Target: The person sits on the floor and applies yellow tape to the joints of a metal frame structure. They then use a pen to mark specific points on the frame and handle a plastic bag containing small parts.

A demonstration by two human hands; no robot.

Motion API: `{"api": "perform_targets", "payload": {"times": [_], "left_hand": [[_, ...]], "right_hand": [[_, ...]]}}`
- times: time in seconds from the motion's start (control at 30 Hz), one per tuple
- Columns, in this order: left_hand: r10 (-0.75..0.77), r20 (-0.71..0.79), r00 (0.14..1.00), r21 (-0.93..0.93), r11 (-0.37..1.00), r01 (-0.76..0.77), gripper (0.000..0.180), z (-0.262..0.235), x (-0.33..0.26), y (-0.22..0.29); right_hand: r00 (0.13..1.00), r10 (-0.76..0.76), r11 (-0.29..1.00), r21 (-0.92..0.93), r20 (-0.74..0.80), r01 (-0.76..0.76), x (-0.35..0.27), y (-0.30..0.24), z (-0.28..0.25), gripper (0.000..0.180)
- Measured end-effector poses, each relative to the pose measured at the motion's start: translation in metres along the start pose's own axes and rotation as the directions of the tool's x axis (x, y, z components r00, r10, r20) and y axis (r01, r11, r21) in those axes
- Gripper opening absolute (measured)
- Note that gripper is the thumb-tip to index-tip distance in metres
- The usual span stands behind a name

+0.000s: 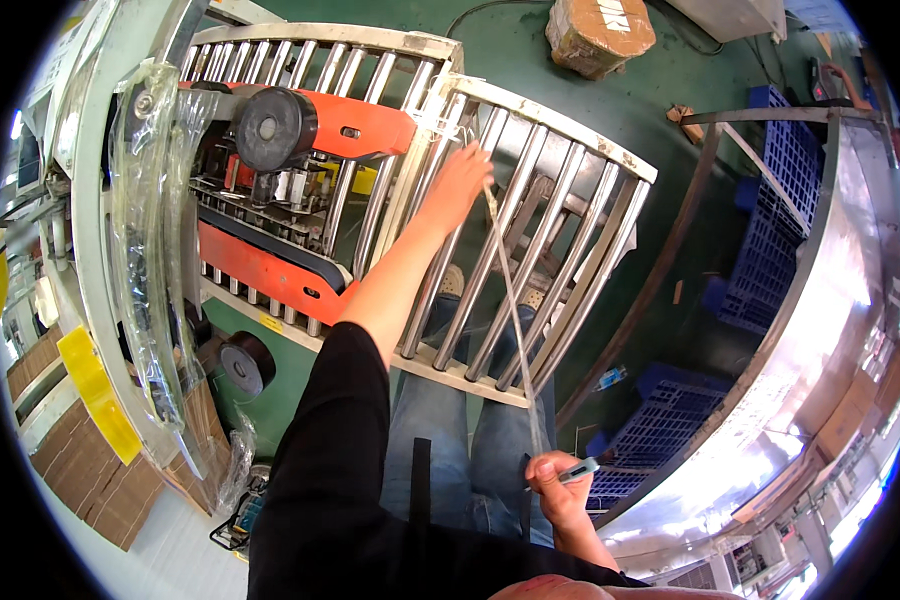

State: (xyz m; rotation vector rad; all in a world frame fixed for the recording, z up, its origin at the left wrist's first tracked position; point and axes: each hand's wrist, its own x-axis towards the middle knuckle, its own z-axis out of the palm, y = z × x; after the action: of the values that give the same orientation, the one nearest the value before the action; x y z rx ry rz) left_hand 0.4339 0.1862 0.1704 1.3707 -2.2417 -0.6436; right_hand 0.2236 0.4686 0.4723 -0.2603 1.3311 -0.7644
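Note:
My left hand (pixel 458 188) reaches over the roller conveyor (pixel 545 205), its fingers closed at the joint between two conveyor sections. White strands lie tangled on the frame by its fingertips. From that hand a pale cord (pixel 510 285) runs taut across the rollers, down toward my right hand (pixel 558 487). Low and close to my body, the right hand is closed around a utility knife (pixel 578 470) with a grey-green handle. Whether the cord's lower end is also gripped in the right hand cannot be made out.
Left of my hand, an orange machine (pixel 365 125) with black wheels sits over the rollers. Clear plastic sheeting (pixel 150 240) hangs from a post. A taped carton (pixel 600 38) rests on the green floor. Blue pallets (pixel 665 410) and a shiny metal table (pixel 770 400) stand at right.

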Motion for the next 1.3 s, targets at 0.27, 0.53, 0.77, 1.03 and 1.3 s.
{"api": "perform_targets", "payload": {"times": [0.27, 0.53, 0.77, 1.03, 1.3], "left_hand": [[-0.052, 0.055, 0.997, -0.232, 0.971, 0.063, 0.014, -0.029, -0.047, 0.024], [-0.201, -0.126, 0.971, -0.301, 0.941, 0.156, 0.017, -0.024, -0.074, 0.041], [-0.268, -0.029, 0.963, -0.237, 0.938, 0.253, 0.018, -0.047, -0.094, 0.065], [-0.259, 0.001, 0.966, -0.217, 0.943, 0.253, 0.018, -0.068, -0.125, 0.085], [-0.211, 0.045, 0.976, -0.269, 0.939, 0.215, 0.016, -0.081, -0.134, 0.075]], "right_hand": [[0.931, -0.100, 0.876, -0.413, 0.350, 0.250, 0.008, 0.022, 0.027, 0.006], [0.922, 0.034, 0.908, -0.396, 0.387, 0.133, -0.009, 0.026, 0.046, 0.006], [0.946, 0.085, 0.919, -0.391, 0.312, 0.046, -0.043, 0.037, 0.044, 0.017], [0.892, 0.385, 0.907, -0.276, 0.235, -0.319, -0.088, 0.056, 0.032, 0.018], [0.881, 0.472, 0.878, -0.112, 0.040, -0.466, -0.105, 0.044, 0.057, 0.022]]}}
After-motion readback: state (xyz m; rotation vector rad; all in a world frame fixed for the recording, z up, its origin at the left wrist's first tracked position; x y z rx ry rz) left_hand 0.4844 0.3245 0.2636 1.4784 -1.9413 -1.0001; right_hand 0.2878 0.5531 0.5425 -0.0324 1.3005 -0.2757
